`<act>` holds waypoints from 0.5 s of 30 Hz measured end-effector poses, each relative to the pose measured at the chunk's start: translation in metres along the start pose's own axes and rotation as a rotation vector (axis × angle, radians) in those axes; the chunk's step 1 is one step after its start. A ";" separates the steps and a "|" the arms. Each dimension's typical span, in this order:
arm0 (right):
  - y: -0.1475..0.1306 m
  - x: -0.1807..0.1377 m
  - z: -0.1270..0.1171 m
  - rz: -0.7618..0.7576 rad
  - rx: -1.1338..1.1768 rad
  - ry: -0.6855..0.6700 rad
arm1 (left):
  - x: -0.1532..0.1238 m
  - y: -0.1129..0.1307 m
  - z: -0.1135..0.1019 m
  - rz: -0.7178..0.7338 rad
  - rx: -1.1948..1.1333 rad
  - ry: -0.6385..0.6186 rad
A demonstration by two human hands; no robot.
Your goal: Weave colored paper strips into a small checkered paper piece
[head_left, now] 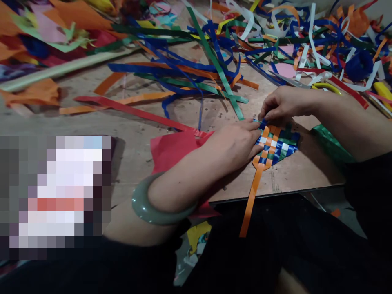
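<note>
Left hand lies flat, fingers extended, pressing the woven strip mat at its left edge. Right hand fingers curl closed, pinching the mat's top edge. Mat: orange, blue, green, white checker weave, on the table near its front edge, long orange strip trailing off.

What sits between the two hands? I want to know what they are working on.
In the head view, a small woven patch of coloured strips lies between the left hand and the right hand, both touching it.
</note>
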State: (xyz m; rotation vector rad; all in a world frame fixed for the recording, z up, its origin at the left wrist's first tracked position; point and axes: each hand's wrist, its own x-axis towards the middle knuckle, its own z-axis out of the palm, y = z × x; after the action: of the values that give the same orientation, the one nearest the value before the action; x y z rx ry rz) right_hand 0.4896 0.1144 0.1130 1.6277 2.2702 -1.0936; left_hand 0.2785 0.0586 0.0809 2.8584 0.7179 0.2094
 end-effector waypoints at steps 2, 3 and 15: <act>-0.004 -0.004 0.004 0.032 0.073 -0.005 | 0.000 -0.001 -0.001 -0.008 0.004 -0.029; -0.006 -0.006 0.006 0.028 0.088 0.002 | 0.000 -0.001 -0.001 -0.008 0.005 -0.041; -0.001 -0.006 0.027 -0.094 0.182 0.283 | -0.006 -0.003 -0.013 -0.043 -0.045 0.169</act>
State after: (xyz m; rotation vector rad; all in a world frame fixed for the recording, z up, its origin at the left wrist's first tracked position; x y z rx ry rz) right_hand 0.4832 0.0929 0.0965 1.8683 2.5089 -1.1891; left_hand 0.2695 0.0608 0.0927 2.8036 0.7944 0.4591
